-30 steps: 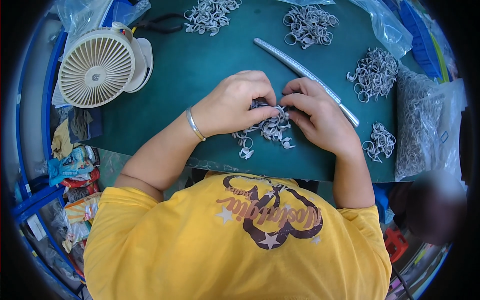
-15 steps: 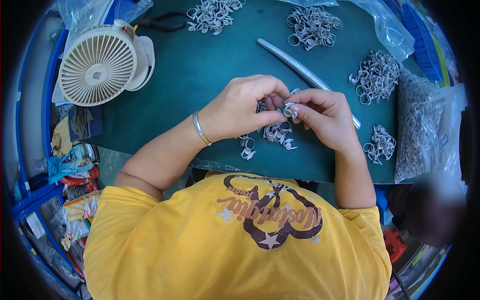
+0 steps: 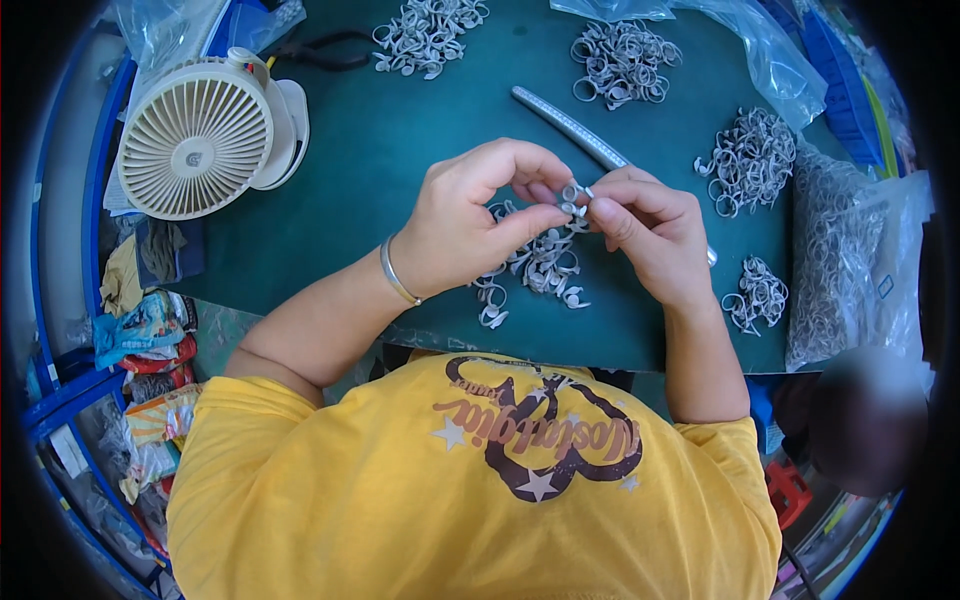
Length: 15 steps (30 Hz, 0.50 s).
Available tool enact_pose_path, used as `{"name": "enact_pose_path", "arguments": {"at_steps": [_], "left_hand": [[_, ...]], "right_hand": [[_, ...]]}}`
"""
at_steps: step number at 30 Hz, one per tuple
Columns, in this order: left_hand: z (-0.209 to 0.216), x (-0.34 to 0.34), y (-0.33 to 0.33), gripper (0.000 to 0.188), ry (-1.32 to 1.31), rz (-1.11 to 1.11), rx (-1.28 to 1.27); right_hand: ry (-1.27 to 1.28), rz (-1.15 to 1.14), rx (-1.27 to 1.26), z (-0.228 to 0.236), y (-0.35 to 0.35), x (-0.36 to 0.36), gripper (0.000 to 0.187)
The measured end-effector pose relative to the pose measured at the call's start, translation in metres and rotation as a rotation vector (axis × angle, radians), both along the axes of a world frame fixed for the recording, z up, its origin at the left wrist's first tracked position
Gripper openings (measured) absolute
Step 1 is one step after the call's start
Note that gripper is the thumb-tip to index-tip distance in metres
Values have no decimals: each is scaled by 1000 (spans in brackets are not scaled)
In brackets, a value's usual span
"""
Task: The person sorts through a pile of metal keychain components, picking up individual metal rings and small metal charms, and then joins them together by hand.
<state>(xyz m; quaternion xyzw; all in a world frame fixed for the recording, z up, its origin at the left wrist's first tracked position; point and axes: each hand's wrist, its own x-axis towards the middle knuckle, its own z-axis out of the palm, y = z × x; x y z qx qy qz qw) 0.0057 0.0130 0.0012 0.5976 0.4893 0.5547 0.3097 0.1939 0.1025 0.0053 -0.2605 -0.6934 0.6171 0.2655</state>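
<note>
Small grey metal rings (image 3: 570, 198) are pinched at the fingertips between my two hands, over the middle of the green table. My left hand (image 3: 475, 205), with a silver bangle at the wrist, closes thumb and fingers on them from the left. From the right, the thumb and fingers of my right hand (image 3: 655, 232) pinch at the same cluster; how many rings each hand holds I cannot tell. Beneath the hands lies a loose pile of rings (image 3: 545, 265), partly covered by the left hand. A tapered silver ring mandrel (image 3: 565, 125) with markings runs behind my right hand, which hides part of it.
More ring piles lie at the back (image 3: 430, 35), back right (image 3: 625, 65), right (image 3: 750, 160) and near right (image 3: 757, 295). A clear bag of rings (image 3: 835, 260) stands at the right edge. A white fan (image 3: 195, 140) and black-handled pliers (image 3: 325, 50) are at left.
Both hands have shifted slightly, the left one a little up and to the left. The rings at the fingertips have moved a bit up and left and show more plainly.
</note>
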Motion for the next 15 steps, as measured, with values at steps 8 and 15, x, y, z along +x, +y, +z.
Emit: {"name": "enact_pose_path", "arguments": {"at_steps": [8, 15], "left_hand": [[3, -2, 1, 23, 59, -23, 37], [2, -7, 3, 22, 186, -36, 157]], "right_hand": [[111, 19, -249, -1, -4, -1, 16], [97, 76, -311, -2, -1, -2, 16]]}}
